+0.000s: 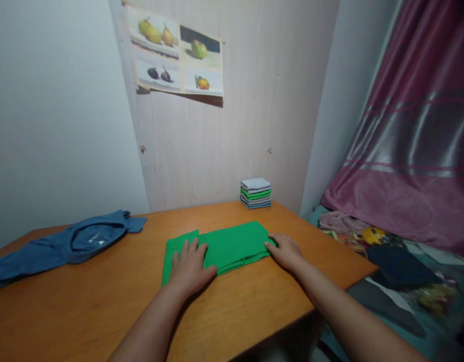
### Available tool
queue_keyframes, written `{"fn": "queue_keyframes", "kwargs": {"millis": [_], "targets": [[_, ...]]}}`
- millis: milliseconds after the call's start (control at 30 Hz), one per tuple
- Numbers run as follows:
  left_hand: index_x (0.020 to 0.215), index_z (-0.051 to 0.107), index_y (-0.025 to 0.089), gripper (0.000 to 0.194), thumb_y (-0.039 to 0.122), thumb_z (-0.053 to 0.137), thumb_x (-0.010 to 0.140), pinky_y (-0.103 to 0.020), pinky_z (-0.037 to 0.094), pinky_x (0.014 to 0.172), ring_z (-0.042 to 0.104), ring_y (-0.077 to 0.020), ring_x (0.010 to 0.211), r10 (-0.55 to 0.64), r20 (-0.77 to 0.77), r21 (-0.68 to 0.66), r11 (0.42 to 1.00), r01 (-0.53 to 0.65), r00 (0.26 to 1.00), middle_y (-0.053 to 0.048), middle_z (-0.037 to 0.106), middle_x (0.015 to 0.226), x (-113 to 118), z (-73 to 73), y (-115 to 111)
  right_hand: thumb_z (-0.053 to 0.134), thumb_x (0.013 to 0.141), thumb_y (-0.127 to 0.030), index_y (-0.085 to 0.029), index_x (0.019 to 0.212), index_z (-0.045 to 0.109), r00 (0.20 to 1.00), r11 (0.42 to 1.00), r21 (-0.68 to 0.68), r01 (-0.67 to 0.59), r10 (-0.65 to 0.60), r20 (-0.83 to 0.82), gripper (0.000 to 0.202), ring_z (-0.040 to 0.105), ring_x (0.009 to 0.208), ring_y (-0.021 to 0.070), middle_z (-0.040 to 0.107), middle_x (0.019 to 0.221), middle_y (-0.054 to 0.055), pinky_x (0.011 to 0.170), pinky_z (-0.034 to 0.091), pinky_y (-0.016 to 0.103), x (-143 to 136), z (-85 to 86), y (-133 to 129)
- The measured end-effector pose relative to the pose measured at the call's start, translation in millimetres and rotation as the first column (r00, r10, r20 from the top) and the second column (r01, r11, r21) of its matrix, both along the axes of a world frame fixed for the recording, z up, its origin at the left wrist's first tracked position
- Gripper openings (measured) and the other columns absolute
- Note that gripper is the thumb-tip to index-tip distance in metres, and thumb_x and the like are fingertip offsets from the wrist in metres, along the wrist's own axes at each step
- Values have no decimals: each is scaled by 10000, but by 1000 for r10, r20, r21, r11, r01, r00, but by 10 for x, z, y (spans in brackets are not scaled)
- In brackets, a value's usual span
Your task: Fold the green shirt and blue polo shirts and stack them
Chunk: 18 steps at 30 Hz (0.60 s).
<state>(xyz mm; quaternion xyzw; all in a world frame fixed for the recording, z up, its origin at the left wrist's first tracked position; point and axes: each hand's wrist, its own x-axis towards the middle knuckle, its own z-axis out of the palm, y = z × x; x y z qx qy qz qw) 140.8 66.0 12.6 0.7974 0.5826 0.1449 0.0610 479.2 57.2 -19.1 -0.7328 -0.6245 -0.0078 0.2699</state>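
Observation:
A green cloth point(235, 244) lies folded into a long flat strip on the orange-brown table, with a flap standing out at its left end. My left hand point(190, 269) rests on the left part of the cloth, fingers spread and palm down. At the right end, my right hand point(286, 250) pinches the cloth's edge between thumb and fingers. Farther left lies a blue garment point(96, 239), loosely laid out in a long shape. A neat stack of folded cloths point(256, 193) in grey, green and blue sits at the table's back edge.
The table point(103, 311) ends at a corner on the right. Beyond it, piled clothes point(401, 266) lie lower down, beneath a pink and grey curtain point(416, 130). A fruit poster point(179, 55) hangs on the wall behind.

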Motion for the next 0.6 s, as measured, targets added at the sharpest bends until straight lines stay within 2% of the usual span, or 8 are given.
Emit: {"fn": "queue_keyframes", "kwargs": {"millis": [67, 133, 267, 333, 400, 467, 533, 600], "targets": [[1377, 546, 173, 630, 399, 559, 789, -632, 273, 1111, 274, -425, 1469, 20, -47, 16, 1000, -19, 999, -202, 367, 1577, 5, 39, -17, 532, 916, -457, -228, 1275, 660, 999, 999, -43, 22, -20, 44, 445, 552, 1221, 284, 661, 1292, 104, 1030, 378, 415, -71, 21, -21], [1285, 583, 142, 530, 348, 521, 801, -563, 371, 1057, 423, -409, 1381, 19, -83, 55, 998, -14, 996, -231, 494, 1467, 10, 104, -47, 524, 922, -461, -225, 1296, 649, 997, 998, -49, 42, -38, 74, 459, 551, 1210, 292, 664, 1278, 113, 1010, 382, 419, -111, 49, -33], [1051, 615, 190, 291, 268, 491, 799, -464, 483, 831, 628, -384, 1079, 65, -123, 123, 991, -49, 990, -198, 673, 1153, -15, 254, -123, 534, 914, -436, -235, 1294, 649, 994, 998, -29, 54, -50, 102, 445, 560, 1179, 290, 673, 1239, 114, 979, 392, 399, -114, 66, -42], [1011, 599, 230, 238, 252, 486, 803, -419, 481, 752, 659, -355, 981, 127, -44, 111, 986, -121, 991, -157, 696, 1073, -103, 322, -136, 519, 919, -390, -231, 1294, 648, 994, 998, -21, 53, -51, 99, 428, 569, 1168, 283, 676, 1227, 114, 969, 400, 384, -98, 59, -44], [996, 589, 254, 213, 261, 500, 803, -377, 469, 702, 671, -317, 889, 188, 139, 102, 974, -203, 972, -116, 708, 982, -277, 373, -129, 497, 923, -345, -223, 1295, 648, 995, 999, -22, 46, -43, 94, 419, 583, 1155, 276, 680, 1217, 116, 960, 410, 372, -80, 52, -44], [958, 589, 257, 191, 263, 529, 777, -346, 460, 675, 662, -284, 828, 235, 384, 128, 944, -303, 893, -83, 699, 895, -530, 399, -123, 485, 920, -312, -222, 1294, 648, 995, 999, -25, 32, -30, 91, 418, 600, 1140, 270, 685, 1212, 115, 947, 424, 361, -63, 49, -47], [915, 586, 249, 189, 251, 562, 727, -316, 460, 660, 652, -255, 801, 275, 604, 133, 891, -435, 748, -59, 682, 853, -824, 386, -142, 481, 912, -290, -222, 1300, 643, 996, 999, -27, 16, -14, 90, 426, 610, 1135, 267, 683, 1223, 114, 936, 437, 356, -46, 49, -53], [914, 571, 234, 235, 244, 593, 680, -290, 463, 633, 646, -232, 762, 332, 716, 74, 839, -539, 615, -43, 667, 826, -1110, 325, -204, 471, 903, -274, -215, 1312, 633, 996, 1000, -24, -1, 3, 88, 444, 615, 1137, 271, 676, 1244, 119, 927, 449, 360, -28, 44, -64]]}}
